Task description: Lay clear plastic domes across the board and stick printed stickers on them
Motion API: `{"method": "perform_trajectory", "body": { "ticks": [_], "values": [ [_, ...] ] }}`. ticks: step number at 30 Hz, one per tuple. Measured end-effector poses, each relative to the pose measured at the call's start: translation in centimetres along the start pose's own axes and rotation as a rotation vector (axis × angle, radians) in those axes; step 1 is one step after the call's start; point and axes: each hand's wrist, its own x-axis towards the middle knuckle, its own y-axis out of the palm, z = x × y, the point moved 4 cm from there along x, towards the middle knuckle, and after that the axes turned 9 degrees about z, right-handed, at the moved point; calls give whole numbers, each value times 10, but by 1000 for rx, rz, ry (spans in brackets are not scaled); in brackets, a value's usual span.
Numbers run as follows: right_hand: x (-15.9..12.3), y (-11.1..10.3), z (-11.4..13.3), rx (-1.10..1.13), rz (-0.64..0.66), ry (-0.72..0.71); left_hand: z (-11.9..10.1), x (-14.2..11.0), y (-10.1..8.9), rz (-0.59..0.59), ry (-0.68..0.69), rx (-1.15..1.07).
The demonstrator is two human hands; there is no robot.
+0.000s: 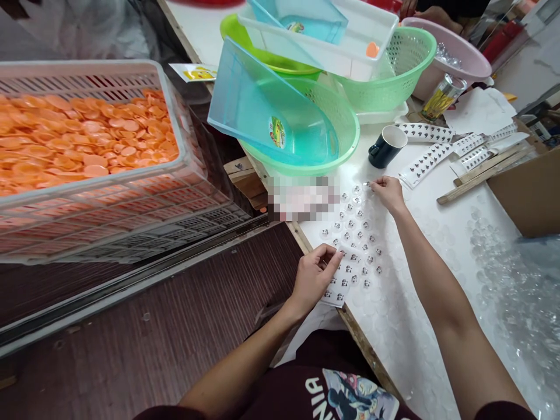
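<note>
My left hand (pixel 314 275) grips the edge of a small white sticker sheet (pixel 340 284) between thumb and fingers, at the table's near edge. Small black panda-like pictures are printed on the sheet in rows. Farther up the table, my right hand (pixel 388 193) pinches a small sticker (pixel 368 184) with thumb and forefinger, just above the tabletop. Between and around the hands lie several transparent round discs (pixel 351 224), each bearing one such picture. A dark mug (pixel 387 146) with a white inside stands just beyond my right hand.
An orange-filled crate (pixel 192 156) stands left of the table. Green baskets (pixel 350 133) and blue trays (pixel 238 99) are stacked behind. More sticker sheets (pixel 426 162), wooden sticks (pixel 481 175), a cardboard box (pixel 529 189) and loose transparent discs (pixel 494 274) lie right. Another person's hands (pixel 437 18) show at the back.
</note>
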Motion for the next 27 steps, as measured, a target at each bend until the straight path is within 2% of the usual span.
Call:
{"method": "perform_trajectory", "body": {
  "ticks": [4, 10, 13, 17, 20, 22, 23, 25, 27],
  "values": [
    [1, 5, 4, -69, 6, 25, 0, 0, 0, -2, 4, 0],
    [-1, 12, 12, -390, -10, -10, 1, 0, 0, -2, 1, 5],
    [-2, 14, 16, -470, -33, -27, 0, 0, 0, -1, -9, 3],
    [-9, 10, 26, -349, -68, -69, -2, 0, -1, -3, -16, -15],
    [-40, 6, 36, -179, -68, -162, -3, 1, -3, -33, 0, -47],
    [-74, 7, 40, -101, 15, -224, -3, 1, -5, -60, 11, -82],
    [-93, 10, 40, -72, 98, -253, -3, 2, -5, -70, 13, -100],
    [-132, 17, 39, 6, 359, -292, -2, 2, -5, -81, 16, -130],
    [-162, 20, 34, 24, 486, -272, -3, 2, -4, -78, 15, -144]
  ]
}}
